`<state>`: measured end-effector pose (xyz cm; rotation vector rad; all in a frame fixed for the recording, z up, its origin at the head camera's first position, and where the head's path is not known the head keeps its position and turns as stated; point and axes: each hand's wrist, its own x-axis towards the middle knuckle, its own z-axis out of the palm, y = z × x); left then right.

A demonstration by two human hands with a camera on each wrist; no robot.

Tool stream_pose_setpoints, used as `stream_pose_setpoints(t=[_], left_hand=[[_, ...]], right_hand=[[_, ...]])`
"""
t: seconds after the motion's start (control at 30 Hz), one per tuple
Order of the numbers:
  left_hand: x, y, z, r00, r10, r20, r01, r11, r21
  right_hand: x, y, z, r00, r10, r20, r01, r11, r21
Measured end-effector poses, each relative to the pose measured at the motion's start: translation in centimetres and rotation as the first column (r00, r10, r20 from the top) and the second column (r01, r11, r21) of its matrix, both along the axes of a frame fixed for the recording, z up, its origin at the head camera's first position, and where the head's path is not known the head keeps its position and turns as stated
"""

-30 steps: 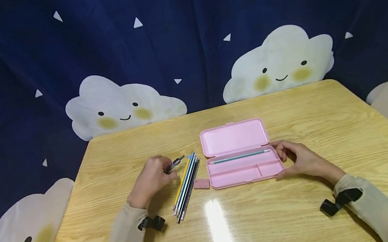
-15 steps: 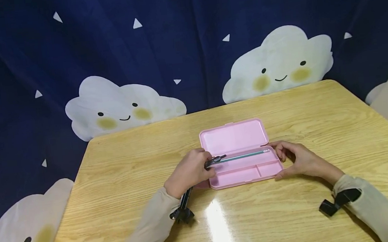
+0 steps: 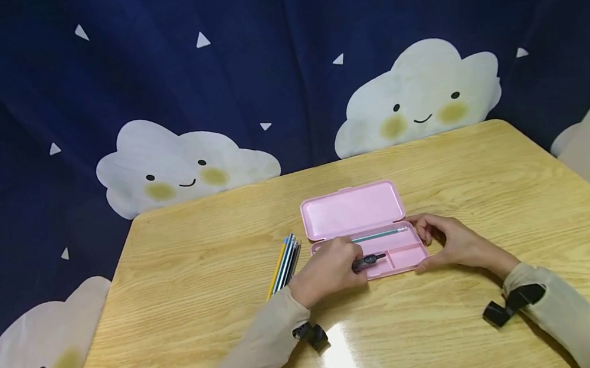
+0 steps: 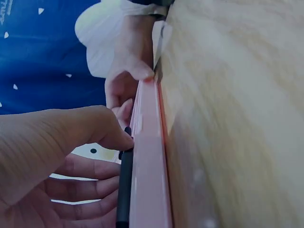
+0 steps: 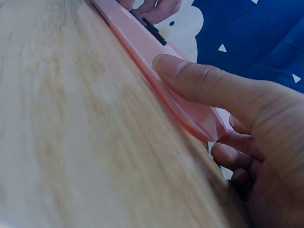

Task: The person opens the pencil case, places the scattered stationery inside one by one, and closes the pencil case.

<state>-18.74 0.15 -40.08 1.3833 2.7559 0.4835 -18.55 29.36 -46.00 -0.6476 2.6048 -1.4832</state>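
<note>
Black compass (image 3: 369,260) being held at pink pencil case (image 3: 353,209)

The left hand (image 3: 331,267) is pinching it over or in the case's front section. It is probably handling light, stiff and slick, its thick body offering the safer hold. A short divider (image 3: 391,262) is standing by its tip. A green pencil (image 3: 380,235) is lying behind in the case, loose pencils (image 3: 285,268) left of it; the right hand (image 3: 452,243) is gripping the case's right end.

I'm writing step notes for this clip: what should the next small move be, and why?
Probably lower the black compass into the long front compartment and let go: the left hand pinches it over that compartment, the teal pencil lies in the back compartment, and the right hand grips the right end of the open pink case.
</note>
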Motion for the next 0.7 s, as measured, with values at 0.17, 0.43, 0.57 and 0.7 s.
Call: stream_pose_setpoints(t=[0.17,0.43,0.57,0.7], left_hand=[[0.29,0.62,-0.15,0.999,0.002,-0.034,-0.003,1.000,-0.006],[0.35,0.63,0.06,0.999,0.001,-0.054,-0.003,0.999,-0.045],[0.44,0.45,0.03,0.997,-0.016,-0.069,0.013,0.999,-0.040],[0.57,0.35,0.00,0.997,-0.015,-0.078,0.012,0.999,-0.035]], right_hand=[[0.01,0.03,-0.01,1.000,0.004,-0.002,-0.004,1.000,-0.006],[-0.03,0.03,0.02,1.000,0.000,-0.011,0.000,1.000,0.004],[-0.03,0.03,0.02,1.000,0.005,-0.005,-0.005,1.000,-0.004],[-0.03,0.04,-0.01,1.000,0.006,-0.005,-0.006,1.000,-0.011]])
